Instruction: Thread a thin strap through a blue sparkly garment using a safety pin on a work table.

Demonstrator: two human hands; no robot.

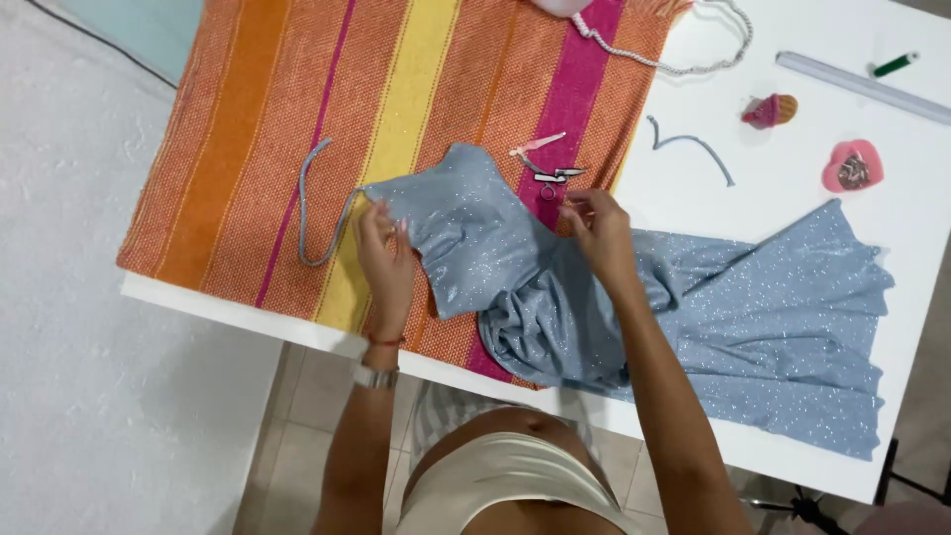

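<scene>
Fingers of the left hand [384,256] pinch the left edge of a pale blue sparkly garment [634,297] at centre frame, closed on the cloth where a blue-grey cord [315,213] loops out toward the left. Fingers of the right hand [597,230] are bunched tight on the garment's upper right edge, just below a small pair of snips [558,176] and a pink clip [536,145]. Between the two hands the top panel lies fairly flat; the rest of the fabric gathers into soft folds at lower centre and fans out to the right of the frame.

The work in hand looks like handling the edge where the cord enters. It is best done, by the look of it, with the cloth kept taut and level between both hands, so the slippery knit does not bunch.

The garment is thin, drapey and speckled with glitter. It rests partly on a coarse woven cloth [396,89] striped orange, yellow and magenta, and partly on the smooth white surface [892,248]. At upper right lie a second short cord piece [693,144], a heart-shaped pink dish [853,165] of small metal bits, a pink and orange pincushion [770,110], a long clear ruler [862,86] and a green pen [895,65]. A white braided cord [684,54] curls at the top.
</scene>
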